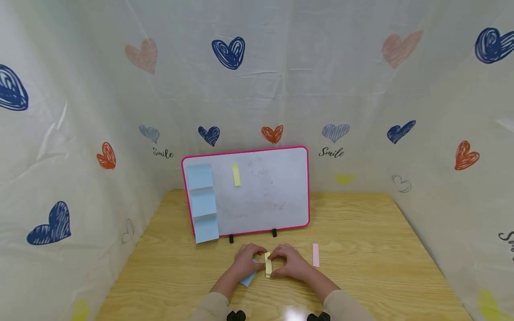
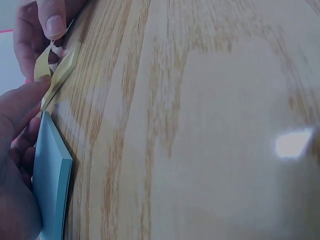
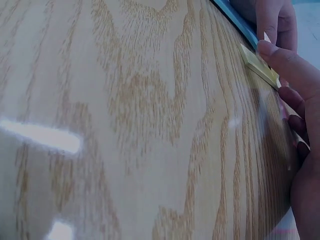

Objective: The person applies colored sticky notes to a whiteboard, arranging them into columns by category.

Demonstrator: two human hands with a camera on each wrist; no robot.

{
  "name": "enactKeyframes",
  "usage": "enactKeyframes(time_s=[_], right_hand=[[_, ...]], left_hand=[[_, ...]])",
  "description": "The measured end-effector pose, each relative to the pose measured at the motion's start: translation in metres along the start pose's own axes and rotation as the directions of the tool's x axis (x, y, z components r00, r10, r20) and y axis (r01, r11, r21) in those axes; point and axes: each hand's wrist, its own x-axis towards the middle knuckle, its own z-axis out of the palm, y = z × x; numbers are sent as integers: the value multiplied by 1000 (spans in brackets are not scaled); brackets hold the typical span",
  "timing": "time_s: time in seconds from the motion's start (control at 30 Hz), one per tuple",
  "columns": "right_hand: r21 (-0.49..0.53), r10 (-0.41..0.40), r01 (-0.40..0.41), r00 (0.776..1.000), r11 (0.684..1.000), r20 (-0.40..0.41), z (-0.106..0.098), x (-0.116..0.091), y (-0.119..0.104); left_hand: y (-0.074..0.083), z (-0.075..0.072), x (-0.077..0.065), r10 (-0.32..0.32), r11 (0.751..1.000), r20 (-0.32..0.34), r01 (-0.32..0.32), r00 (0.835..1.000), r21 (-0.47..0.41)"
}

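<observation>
Both hands meet over a narrow yellow sticky-note pad (image 1: 268,268) on the table in front of the whiteboard. My left hand (image 1: 246,261) pinches it from the left, thumb and fingers at its edge. From the right, my right hand (image 1: 292,263) pinches at the same pad. A top yellow sheet (image 2: 43,64) bows up from the pad between the fingertips in the left wrist view. Partly beneath the left hand lies a blue sticky-note pad (image 2: 50,175). A pink strip pad (image 1: 316,255) lies just beyond the right hand.
A pink-framed whiteboard (image 1: 265,200) leans at the back on small black feet (image 1: 275,232). Three blue notes (image 1: 203,203) hang in a column down its left side, the lowest over the frame. One yellow strip (image 1: 236,174) sticks near its top. Heart-printed curtains surround the wooden table (image 1: 361,249).
</observation>
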Motion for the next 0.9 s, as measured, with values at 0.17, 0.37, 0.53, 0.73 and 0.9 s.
enactKeyframes(time_s=[0.17, 0.37, 0.53, 0.73, 0.9], right_hand=[[1, -21, 21, 1000, 1000, -9, 0, 0, -4], [-6, -90, 90, 995, 996, -47, 1, 2, -8], [83, -110, 115, 992, 990, -63, 1, 3, -10], [192, -36, 46, 998, 980, -57, -2, 4, -24], [255, 57, -45, 998, 966, -36, -17, 6, -50]], left_hand=[[-1, 2, 0, -10, 1000, -6, 10, 1000, 7], [-1, 4, 0, -2, 999, -45, 4, 999, 43], [0, 5, -1, 1, 998, -56, 2, 998, 61], [-1, 6, -1, -20, 997, -48, 23, 999, 69], [1, 5, -2, -22, 998, -46, 25, 999, 64]])
